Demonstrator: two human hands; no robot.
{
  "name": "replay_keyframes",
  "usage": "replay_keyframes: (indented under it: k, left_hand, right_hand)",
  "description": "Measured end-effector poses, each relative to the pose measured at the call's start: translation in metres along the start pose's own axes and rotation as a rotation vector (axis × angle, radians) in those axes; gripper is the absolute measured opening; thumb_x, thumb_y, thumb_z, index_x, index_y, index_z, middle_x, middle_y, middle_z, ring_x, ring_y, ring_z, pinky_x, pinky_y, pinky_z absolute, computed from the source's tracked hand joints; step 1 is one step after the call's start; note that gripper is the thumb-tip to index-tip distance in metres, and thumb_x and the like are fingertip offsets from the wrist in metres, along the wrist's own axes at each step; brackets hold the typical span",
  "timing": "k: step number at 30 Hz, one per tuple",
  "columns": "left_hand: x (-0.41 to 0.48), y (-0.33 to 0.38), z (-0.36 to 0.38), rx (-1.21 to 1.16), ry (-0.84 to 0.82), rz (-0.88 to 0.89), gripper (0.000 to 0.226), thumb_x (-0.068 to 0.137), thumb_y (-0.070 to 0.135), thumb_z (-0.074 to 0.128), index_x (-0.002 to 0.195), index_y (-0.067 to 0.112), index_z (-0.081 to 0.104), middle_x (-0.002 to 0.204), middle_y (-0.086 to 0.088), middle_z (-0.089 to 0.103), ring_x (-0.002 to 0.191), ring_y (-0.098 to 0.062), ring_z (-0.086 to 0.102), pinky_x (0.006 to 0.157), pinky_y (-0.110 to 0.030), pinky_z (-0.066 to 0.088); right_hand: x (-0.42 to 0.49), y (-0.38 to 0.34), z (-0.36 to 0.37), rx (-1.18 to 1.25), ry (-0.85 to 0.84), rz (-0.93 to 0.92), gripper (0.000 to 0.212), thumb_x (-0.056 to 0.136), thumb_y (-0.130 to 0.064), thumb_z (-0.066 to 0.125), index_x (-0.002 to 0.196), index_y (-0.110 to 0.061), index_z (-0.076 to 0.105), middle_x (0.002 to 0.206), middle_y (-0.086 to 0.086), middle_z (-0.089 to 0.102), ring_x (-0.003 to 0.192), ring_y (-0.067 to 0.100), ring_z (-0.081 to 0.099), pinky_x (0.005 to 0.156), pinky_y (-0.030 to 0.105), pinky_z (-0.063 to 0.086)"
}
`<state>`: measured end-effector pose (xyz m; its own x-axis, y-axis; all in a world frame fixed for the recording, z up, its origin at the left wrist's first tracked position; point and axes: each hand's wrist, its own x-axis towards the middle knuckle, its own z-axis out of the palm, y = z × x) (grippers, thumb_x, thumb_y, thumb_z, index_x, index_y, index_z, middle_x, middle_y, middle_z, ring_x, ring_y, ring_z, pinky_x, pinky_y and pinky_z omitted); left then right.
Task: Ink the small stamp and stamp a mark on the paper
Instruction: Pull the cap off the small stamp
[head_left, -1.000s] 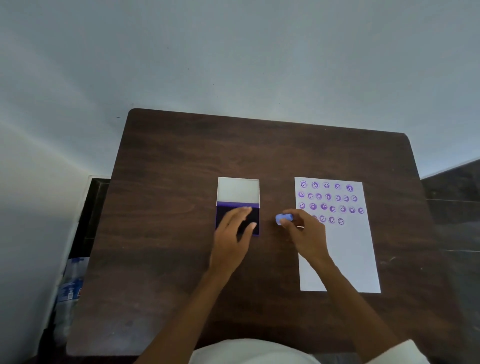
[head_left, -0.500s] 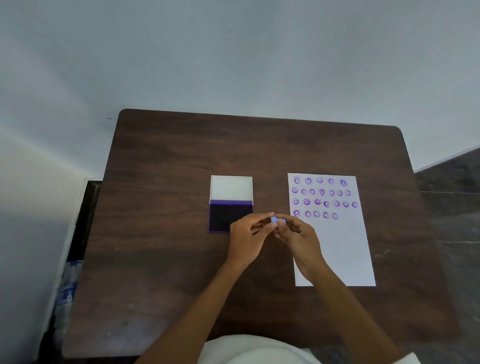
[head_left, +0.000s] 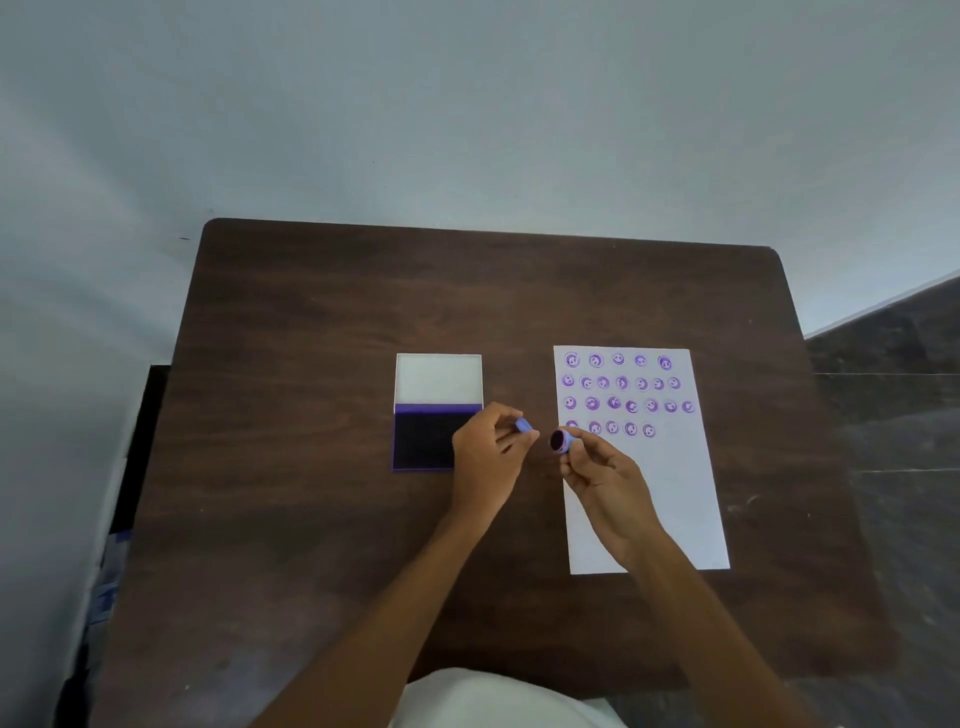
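Dark wood-grain table (head_left: 311, 519) against a pale wall carries an open ink pad (head_left: 423, 441) at centre and, well apart to its right, a sheet of paper (head_left: 675, 493) already bearing four rows of purple round marks (head_left: 621, 383). Above the bare strip of table between the two, a person holds the parts of a small stamp apart: the left hand (head_left: 488, 462) pinches a pale blue cap (head_left: 524, 427) between fingertips and thumb, just beside the pad's right edge, while the right hand (head_left: 602, 478) grips the small stamp (head_left: 562, 441) by its body, its dark face turned toward the pad and the left hand. Cap and stamp are near one another but not touching. By the look of it, the step in hand is uncapping, with inking not yet done. The next move would call for the right hand to turn the stamp face down, carry it left over the dark pad surface and press it squarely, with the left hand and cap clear of the pad; only then across to the paper, where the open space at the end of the fourth row, just right of its last mark, seems the likely spot.
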<state>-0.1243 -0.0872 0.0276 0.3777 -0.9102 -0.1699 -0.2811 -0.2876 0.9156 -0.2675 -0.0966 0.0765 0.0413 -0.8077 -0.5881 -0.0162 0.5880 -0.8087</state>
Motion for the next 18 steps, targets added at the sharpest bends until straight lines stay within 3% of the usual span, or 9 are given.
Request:
replay_keyframes:
  k: [4, 8, 11, 15, 18]
  left_hand:
    - [0.012, -0.003, 0.012, 0.138, 0.02, 0.055, 0.021, 0.084, 0.021, 0.076, 0.101, 0.01, 0.07, 0.097, -0.004, 0.073, 0.082, -0.006, 0.064, 0.073, -0.002, 0.042]
    - [0.016, -0.01, 0.016, 0.235, 0.006, 0.127, 0.018, 0.083, 0.016, 0.077, 0.097, 0.007, 0.07, 0.096, -0.008, 0.073, 0.086, -0.016, 0.066, 0.077, -0.016, 0.049]
    - [0.015, -0.019, 0.017, 0.291, 0.008, 0.136, 0.022, 0.083, 0.014, 0.077, 0.101, 0.006, 0.069, 0.101, -0.01, 0.073, 0.09, -0.019, 0.068, 0.081, -0.017, 0.044]
    - [0.013, -0.022, 0.018, 0.378, -0.037, 0.167, 0.027, 0.079, 0.012, 0.08, 0.102, 0.004, 0.069, 0.098, -0.014, 0.073, 0.087, -0.025, 0.07, 0.082, -0.021, 0.044]
    - [0.013, -0.017, 0.009, 0.388, -0.076, 0.194, 0.036, 0.081, 0.016, 0.079, 0.113, 0.004, 0.068, 0.11, -0.013, 0.072, 0.099, -0.026, 0.069, 0.089, -0.022, 0.041]
  right_hand:
    - [-0.002, -0.003, -0.005, 0.032, 0.003, 0.017, 0.017, 0.093, -0.015, 0.058, 0.1, -0.025, 0.07, 0.103, -0.008, 0.071, 0.094, 0.007, 0.071, 0.085, 0.023, 0.057]
    - [-0.004, -0.005, -0.007, 0.054, 0.037, 0.0, 0.018, 0.092, -0.014, 0.06, 0.105, -0.022, 0.069, 0.111, -0.002, 0.069, 0.098, 0.016, 0.07, 0.078, 0.02, 0.059]
    - [-0.004, -0.006, -0.007, 0.029, 0.052, -0.015, 0.018, 0.09, -0.015, 0.062, 0.106, -0.021, 0.068, 0.111, 0.001, 0.07, 0.1, 0.019, 0.069, 0.08, 0.02, 0.059]
    - [-0.006, -0.007, -0.002, -0.033, 0.065, -0.045, 0.015, 0.088, -0.017, 0.063, 0.092, -0.03, 0.071, 0.093, -0.013, 0.074, 0.096, 0.014, 0.07, 0.082, 0.022, 0.058]
    - [-0.007, -0.008, 0.003, -0.123, 0.093, -0.102, 0.014, 0.089, -0.019, 0.064, 0.09, -0.032, 0.07, 0.087, -0.019, 0.073, 0.089, 0.001, 0.068, 0.077, 0.018, 0.056]
